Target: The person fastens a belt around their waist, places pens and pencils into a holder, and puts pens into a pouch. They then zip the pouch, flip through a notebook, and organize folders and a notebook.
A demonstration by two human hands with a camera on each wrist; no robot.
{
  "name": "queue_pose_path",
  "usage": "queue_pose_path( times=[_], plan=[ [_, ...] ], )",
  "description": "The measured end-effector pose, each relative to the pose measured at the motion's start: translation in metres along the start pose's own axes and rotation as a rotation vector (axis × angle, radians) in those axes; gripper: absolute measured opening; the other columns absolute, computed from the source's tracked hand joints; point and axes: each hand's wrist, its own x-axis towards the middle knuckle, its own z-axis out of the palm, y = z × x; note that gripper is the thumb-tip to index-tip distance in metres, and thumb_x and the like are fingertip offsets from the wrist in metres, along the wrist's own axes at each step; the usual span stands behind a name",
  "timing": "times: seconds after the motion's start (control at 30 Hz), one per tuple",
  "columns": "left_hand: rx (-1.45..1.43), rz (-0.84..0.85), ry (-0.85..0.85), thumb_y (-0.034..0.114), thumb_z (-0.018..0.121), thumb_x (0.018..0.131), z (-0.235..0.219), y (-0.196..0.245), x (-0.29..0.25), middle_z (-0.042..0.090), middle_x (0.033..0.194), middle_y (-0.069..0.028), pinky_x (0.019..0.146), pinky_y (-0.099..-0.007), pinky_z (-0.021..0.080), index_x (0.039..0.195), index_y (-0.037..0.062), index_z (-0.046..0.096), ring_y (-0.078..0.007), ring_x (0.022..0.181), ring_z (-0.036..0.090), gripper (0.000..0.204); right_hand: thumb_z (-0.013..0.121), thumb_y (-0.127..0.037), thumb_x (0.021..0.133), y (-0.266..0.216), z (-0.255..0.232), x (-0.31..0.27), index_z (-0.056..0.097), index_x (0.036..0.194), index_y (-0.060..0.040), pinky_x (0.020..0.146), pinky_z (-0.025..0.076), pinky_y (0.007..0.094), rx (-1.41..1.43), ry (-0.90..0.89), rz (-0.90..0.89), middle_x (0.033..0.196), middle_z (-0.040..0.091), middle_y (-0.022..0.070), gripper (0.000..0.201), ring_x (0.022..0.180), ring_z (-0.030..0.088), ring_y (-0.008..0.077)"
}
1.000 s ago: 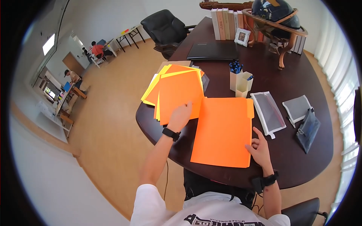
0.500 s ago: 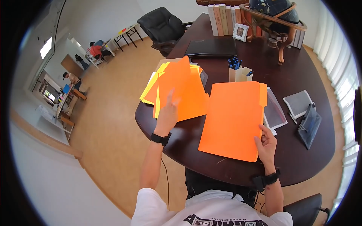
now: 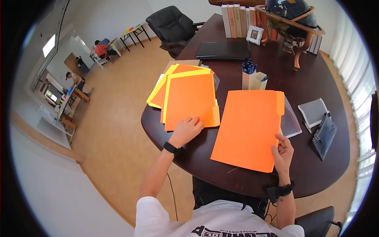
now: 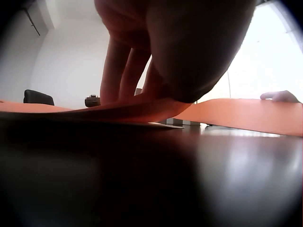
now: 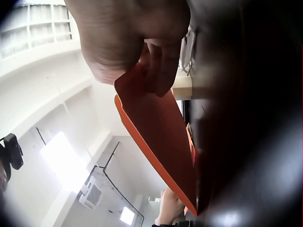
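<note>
In the head view my left hand [image 3: 187, 131] is at the near edge of the top orange file folder [image 3: 192, 96], which lies on a fanned pile of orange and yellow folders [image 3: 157, 94] at the desk's left. Its fingertips touch that folder's surface; in the left wrist view the folder edge [image 4: 156, 111] bows up a little beside the thumb. My right hand [image 3: 283, 154] grips a second orange file folder [image 3: 248, 130] by its right edge, thumb on top and fingers underneath. The right wrist view shows this folder [image 5: 156, 127] tilted, its two leaves slightly apart.
Mesh zipper pouches [image 3: 314, 112] and a dark translucent pouch [image 3: 324, 138] lie to the right. Beyond the held folder stand pen holders [image 3: 258, 81] with blue pens. Farther back are a black laptop [image 3: 223, 50], a picture frame [image 3: 255, 34], books [image 3: 235, 21] and a globe [image 3: 290, 12].
My right hand has moved its folder away from the pile, right and slightly forward. The pile's top folder leaf, raised half a second ago, now lies down, and my left hand has come to its near edge.
</note>
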Motion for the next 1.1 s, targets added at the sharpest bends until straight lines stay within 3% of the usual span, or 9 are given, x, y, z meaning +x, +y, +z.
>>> queue_pose_path(
  times=[0.13, 0.33, 0.47, 0.57, 0.67, 0.77, 0.8, 1.0, 1.1],
  plan=[
    [-0.015, -0.045, 0.239, 0.014, 0.07, 0.083, -0.002, -0.013, -0.007, 0.069, 0.097, -0.0048, 0.063, -0.0339, 0.057, 0.098, 0.0054, 0.064, -0.0234, 0.081, 0.068, 0.018, 0.057, 0.012, 0.089, 0.001, 0.002, -0.002, 0.053, 0.126, 0.0075, 0.077, 0.05, 0.0197, -0.012, -0.04, 0.065, 0.103, 0.068, 0.0091, 0.038, 0.09, 0.066, 0.009],
    [-0.066, -0.243, 0.504, 0.003, 0.07, 0.082, -0.07, -0.001, -0.001, 0.069, 0.083, -0.0113, 0.053, -0.0328, 0.054, 0.091, 0.0018, 0.065, -0.027, 0.062, 0.066, 0.01, 0.061, 0.009, 0.088, 0.001, 0.01, -0.002, 0.053, 0.127, 0.008, 0.074, 0.051, 0.0202, -0.036, -0.126, 0.166, 0.1, 0.069, 0.0096, 0.04, 0.086, 0.067, 0.0094],
    [-0.144, -0.217, 0.444, 0.003, 0.072, 0.081, -0.117, 0.045, -0.002, 0.07, 0.088, -0.0131, 0.053, -0.0334, 0.054, 0.09, 0.0012, 0.063, -0.0264, 0.061, 0.065, 0.013, 0.064, 0.007, 0.087, 0.008, 0.012, -0.003, 0.053, 0.127, 0.007, 0.067, 0.048, 0.0185, -0.075, -0.162, 0.181, 0.094, 0.069, 0.0067, 0.041, 0.079, 0.063, 0.006],
    [-0.248, -0.168, 0.445, 0.005, 0.071, 0.081, -0.114, 0.082, -0.008, 0.071, 0.095, -0.0119, 0.054, -0.0313, 0.054, 0.09, 0.0038, 0.063, -0.0239, 0.066, 0.067, 0.012, 0.066, 0.005, 0.088, 0.01, 0.012, -0.003, 0.055, 0.125, 0.0063, 0.063, 0.047, 0.018, -0.143, -0.184, 0.166, 0.09, 0.068, 0.0047, 0.039, 0.074, 0.06, 0.0041],
    [-0.428, -0.139, 0.403, 0.002, 0.072, 0.079, -0.114, 0.119, -0.01, 0.068, 0.082, -0.0103, 0.055, -0.0331, 0.054, 0.089, 0.0026, 0.065, -0.0258, 0.064, 0.066, 0.012, 0.065, 0.0, 0.091, 0.013, 0.01, -0.003, 0.056, 0.124, 0.0058, 0.062, 0.047, 0.0187, -0.195, -0.205, 0.158, 0.09, 0.067, 0.0043, 0.035, 0.073, 0.059, 0.0041],
    [-0.548, -0.124, 0.37, 0.005, 0.073, 0.078, -0.103, 0.148, -0.016, 0.072, 0.092, -0.0107, 0.059, -0.0317, 0.056, 0.09, 0.0033, 0.068, -0.0249, 0.07, 0.069, 0.013, 0.062, -0.006, 0.095, 0.0, 0.011, 0.0, 0.057, 0.124, 0.0057, 0.063, 0.047, 0.0199, -0.169, -0.167, 0.258, 0.091, 0.067, 0.0047, 0.031, 0.075, 0.059, 0.0051],
    [-0.571, -0.121, 0.37, 0.012, 0.072, 0.083, -0.094, 0.154, -0.02, 0.073, 0.102, -0.0058, 0.059, -0.0304, 0.056, 0.097, 0.0068, 0.069, -0.0202, 0.072, 0.07, 0.015, 0.061, -0.007, 0.096, -0.005, 0.013, 0.0, 0.057, 0.124, 0.0058, 0.063, 0.048, 0.0202, -0.146, -0.142, 0.312, 0.091, 0.067, 0.0049, 0.031, 0.076, 0.06, 0.0055],
    [-0.821, -0.258, 0.377, 0.006, 0.076, 0.08, -0.087, 0.168, -0.039, 0.072, 0.093, -0.0108, 0.06, -0.0288, 0.054, 0.1, 0.0031, 0.07, -0.0236, 0.071, 0.069, 0.02, 0.062, -0.006, 0.095, 0.0, 0.013, -0.001, 0.055, 0.125, 0.0067, 0.068, 0.048, 0.0196, -0.136, -0.209, 0.307, 0.094, 0.069, 0.0061, 0.033, 0.08, 0.062, 0.0059],
    [-0.86, -0.474, 0.394, -0.001, 0.076, 0.078, -0.086, 0.17, -0.051, 0.068, 0.082, -0.0114, 0.06, -0.0271, 0.052, 0.096, 0.0013, 0.07, -0.0264, 0.067, 0.067, 0.019, 0.066, 0.0, 0.089, 0.004, 0.01, -0.001, 0.055, 0.124, 0.0068, 0.07, 0.049, 0.0194, -0.245, -0.257, 0.217, 0.092, 0.07, 0.0065, 0.037, 0.079, 0.062, 0.0053]
  ],
)
